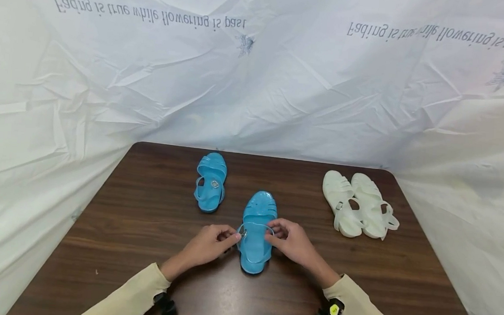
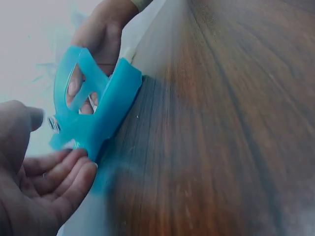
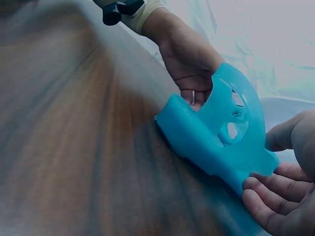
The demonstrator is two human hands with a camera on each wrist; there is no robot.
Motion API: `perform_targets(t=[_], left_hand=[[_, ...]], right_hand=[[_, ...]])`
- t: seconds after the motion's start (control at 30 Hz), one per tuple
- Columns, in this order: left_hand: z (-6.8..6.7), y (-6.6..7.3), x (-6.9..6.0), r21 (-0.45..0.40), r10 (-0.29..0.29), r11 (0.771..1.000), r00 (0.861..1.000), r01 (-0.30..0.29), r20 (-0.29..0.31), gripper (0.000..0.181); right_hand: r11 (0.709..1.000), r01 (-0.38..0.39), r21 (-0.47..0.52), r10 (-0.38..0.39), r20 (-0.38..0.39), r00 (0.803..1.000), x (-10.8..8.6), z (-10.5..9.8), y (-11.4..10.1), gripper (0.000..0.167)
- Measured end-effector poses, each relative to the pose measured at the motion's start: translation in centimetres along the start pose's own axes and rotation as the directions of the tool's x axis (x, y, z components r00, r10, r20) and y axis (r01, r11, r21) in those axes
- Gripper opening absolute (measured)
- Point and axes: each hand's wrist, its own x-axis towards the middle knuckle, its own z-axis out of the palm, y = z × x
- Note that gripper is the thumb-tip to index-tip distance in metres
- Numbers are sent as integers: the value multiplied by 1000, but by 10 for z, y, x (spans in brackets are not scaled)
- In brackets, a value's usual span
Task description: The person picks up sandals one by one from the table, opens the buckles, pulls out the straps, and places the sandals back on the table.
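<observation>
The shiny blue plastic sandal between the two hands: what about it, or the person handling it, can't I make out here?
- Underside of the shiny blue plastic sandal: hidden in the head view; it faces the brown wood-grain table.
- Small metal buckle: too small in the head view to tell whether it's fastened.
- Left hand's grip: some fingertips hidden behind the hand in the head view.
- Cream fabric left sleeve: cut off by the head view's bottom edge.

White sheet (image 1: 256, 95), twice: "Fading is true while flowering is past"
</observation>
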Motion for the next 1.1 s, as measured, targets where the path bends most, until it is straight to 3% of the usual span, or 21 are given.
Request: perform_targets(t=[0.1,0.23,0.37,0.5,0.6,0.73,0.93,1.1], left_hand=[[3,4,3,-1,-51,999,997,51,-54,47],[5,6,5,-6,-96,995,991,96,-96,45],[7,9,5,-55,-128,991,989,123,-81,44],[12,11,5,-87,-147,986,988,143,-40,55],[16,12,4,-3,-134,991,991,134,-9,68],[20,17,0,117,-83,990,997,82,5,70],[23,30,-4,96,-65,994,997,61,38,67],[27,33,-3,44,-85,995,996,84,1,62]], right_hand=[[999,-38,6,38,-9,999,-4,1,2,28],[996,-80,28,80,2,997,-8,2,4,30],[991,-114,72,112,38,993,-11,2,3,37],[981,-155,114,147,80,986,-14,4,1,41],[974,-179,142,165,101,981,-15,6,0,42],[967,-185,175,167,111,980,-18,7,-2,41],[967,-171,188,155,98,983,-21,9,-2,36],[970,-157,187,147,70,987,-24,11,-6,34]])
